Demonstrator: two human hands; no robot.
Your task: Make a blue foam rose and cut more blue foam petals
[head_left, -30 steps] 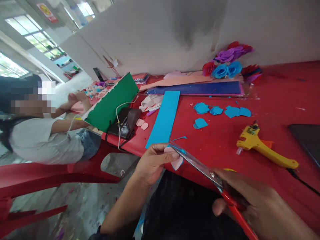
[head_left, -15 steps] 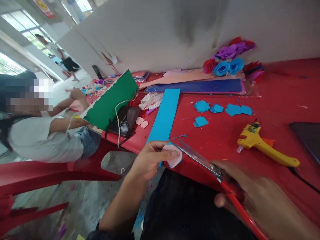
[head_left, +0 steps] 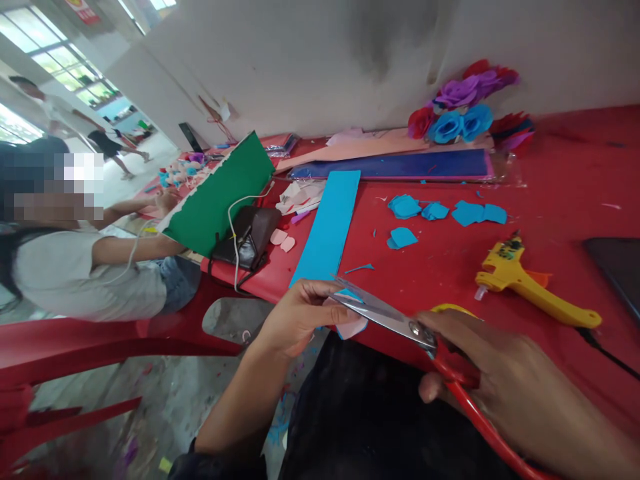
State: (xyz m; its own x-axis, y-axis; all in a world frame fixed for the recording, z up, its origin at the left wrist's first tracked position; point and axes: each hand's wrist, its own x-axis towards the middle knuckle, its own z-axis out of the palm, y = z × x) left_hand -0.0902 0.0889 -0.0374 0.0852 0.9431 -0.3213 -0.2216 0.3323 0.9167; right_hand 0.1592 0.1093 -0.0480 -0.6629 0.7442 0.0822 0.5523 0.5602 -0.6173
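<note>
Layered pink-and-blue paper piece (head_left: pixel 355 327) resting near table (head_left: pixel 435 267) edge; left hand (head_left: pixel 293 323) pinching it, grip pressing thumb against fingers and partly covering it. Right hand (head_left: pixel 505 363) wrapping grip around red handles of scissors (head_left: pixel 400 323), some fingers hiding; steel blades pointing toward 10 o'clock, overlapping paper. Frame bottom cutting off one handle. Flat blue strip (head_left: pixel 327 223) lying at 11 o'clock, curved blue cutouts (head_left: pixel 403 238) at 1, red surface stretching between. Yellow glue gun (head_left: pixel 535 290) sitting toward 3.
</note>
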